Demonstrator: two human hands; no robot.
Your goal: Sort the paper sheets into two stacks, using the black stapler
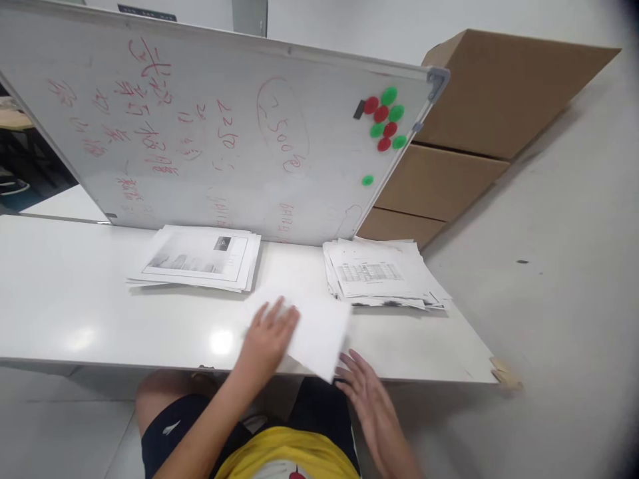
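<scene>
A blank white sheet of paper [319,329] lies slantwise near the table's front edge, one corner reaching past that edge. My left hand [268,338] rests palm down on the left part of the sheet, fingers spread and slightly bent. Just off the sheet's lower right corner is my right hand [363,396], its fingers apart and nothing visible in them. Behind the sheet to the left sits a stack of printed papers [200,259], the top page showing a grey picture. To the right is a looser paper stack [374,273] with a printed table on top.
A whiteboard [324,153] with red handwriting stands along the back of the white table [60,286]. Red and green round magnets [381,114] cluster at its right end. Cardboard boxes [494,100] stand behind it on the right. A brown flap [506,374] sticks out at the table's right corner.
</scene>
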